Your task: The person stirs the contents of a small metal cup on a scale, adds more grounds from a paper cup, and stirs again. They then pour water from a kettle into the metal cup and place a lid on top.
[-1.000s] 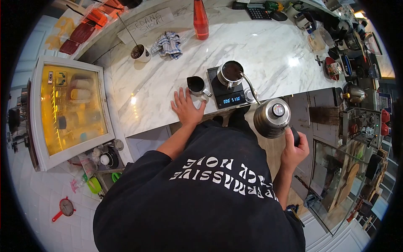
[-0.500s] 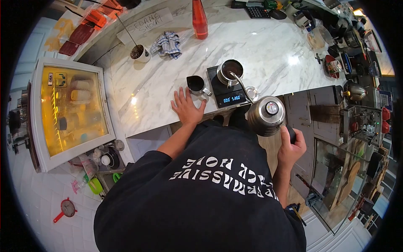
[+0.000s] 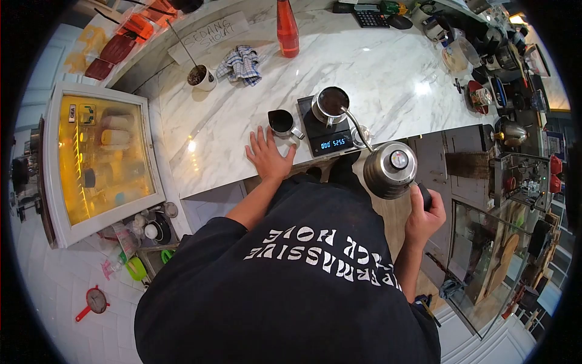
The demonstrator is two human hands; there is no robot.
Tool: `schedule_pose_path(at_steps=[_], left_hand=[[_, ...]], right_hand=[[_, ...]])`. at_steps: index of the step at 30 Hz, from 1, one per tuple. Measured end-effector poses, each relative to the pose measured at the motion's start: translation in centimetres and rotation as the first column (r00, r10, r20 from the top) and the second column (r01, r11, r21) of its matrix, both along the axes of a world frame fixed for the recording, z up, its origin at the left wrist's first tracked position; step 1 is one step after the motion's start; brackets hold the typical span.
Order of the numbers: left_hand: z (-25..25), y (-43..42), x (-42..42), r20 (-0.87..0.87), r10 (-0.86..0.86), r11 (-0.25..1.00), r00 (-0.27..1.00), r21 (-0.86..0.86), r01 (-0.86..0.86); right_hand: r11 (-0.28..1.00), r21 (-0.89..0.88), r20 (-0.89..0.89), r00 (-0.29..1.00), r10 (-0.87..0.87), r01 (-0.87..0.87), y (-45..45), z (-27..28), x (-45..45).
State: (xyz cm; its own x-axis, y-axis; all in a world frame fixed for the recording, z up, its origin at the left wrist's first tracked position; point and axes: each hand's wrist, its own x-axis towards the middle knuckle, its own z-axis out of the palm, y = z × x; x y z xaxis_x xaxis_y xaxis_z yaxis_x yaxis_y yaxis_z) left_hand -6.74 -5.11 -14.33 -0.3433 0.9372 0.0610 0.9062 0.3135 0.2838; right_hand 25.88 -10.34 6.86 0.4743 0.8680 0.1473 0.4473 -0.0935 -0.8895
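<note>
My right hand is closed around the black handle of a steel gooseneck kettle, held beyond the counter's front edge. The kettle's spout reaches to the rim of a round metal vessel with dark coffee-coloured contents. That vessel stands on a black digital scale with a lit blue display. My left hand rests flat on the marble counter, fingers spread and holding nothing. Just beyond its fingertips sits a small metal pitcher, dark inside. A small clear glass stands beside the scale, partly behind the spout.
Farther back on the counter are a white cup with a long stick, a checked cloth and a red bottle. A glass-fronted fridge stands at the left. Assorted kitchenware and a silver machine line the right side.
My right hand and the kettle have shifted slightly right, drawing the spout tip toward the vessel's rim. The scale's reading has changed. My left hand stays flat.
</note>
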Motion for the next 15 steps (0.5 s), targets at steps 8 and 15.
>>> schedule_pose_path(at_steps=[8,15], left_hand=[[0.1,0.0,0.1,-0.012,-0.004,1.0,1.0,-0.009,0.004],[0.1,0.0,0.1,-0.013,-0.01,1.0,1.0,0.006,0.01]], right_hand=[[1.0,0.005,-0.136,0.991,0.017,-0.016,0.4,-0.7,0.0],[1.0,0.003,-0.247,0.969,0.019,-0.018,0.7,-1.9,0.9]])
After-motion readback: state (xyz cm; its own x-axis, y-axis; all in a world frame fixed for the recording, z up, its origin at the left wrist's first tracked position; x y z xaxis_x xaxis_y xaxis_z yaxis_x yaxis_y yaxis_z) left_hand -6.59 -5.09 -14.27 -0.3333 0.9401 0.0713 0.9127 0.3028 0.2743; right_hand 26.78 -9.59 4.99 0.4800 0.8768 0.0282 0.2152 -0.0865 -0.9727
